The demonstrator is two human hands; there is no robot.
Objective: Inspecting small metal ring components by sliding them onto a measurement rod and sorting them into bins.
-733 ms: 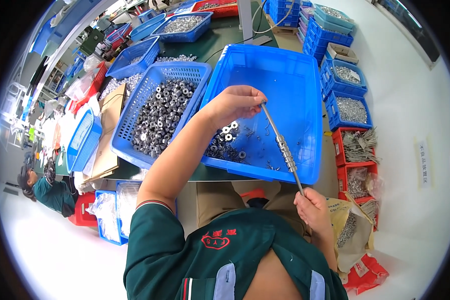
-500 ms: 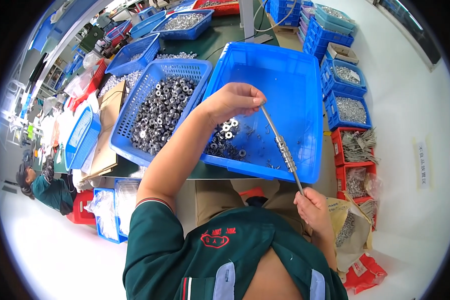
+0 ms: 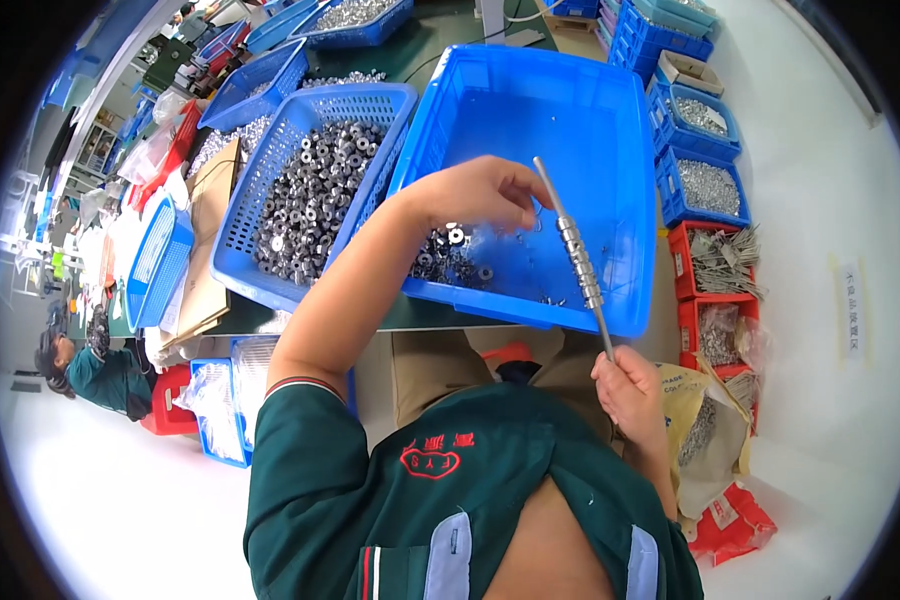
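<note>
Rod (image 3: 575,255) over solid blue bin (image 3: 610,150), mesh basket (image 3: 270,240) of washers alongside

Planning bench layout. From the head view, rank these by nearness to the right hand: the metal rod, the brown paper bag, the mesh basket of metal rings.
1. Metal rod: held in the right hand, slanting up over the blue bin.
2. Brown paper bag: just to that hand's right, on the floor.
3. Mesh basket of metal rings: far left, across the table.
</note>
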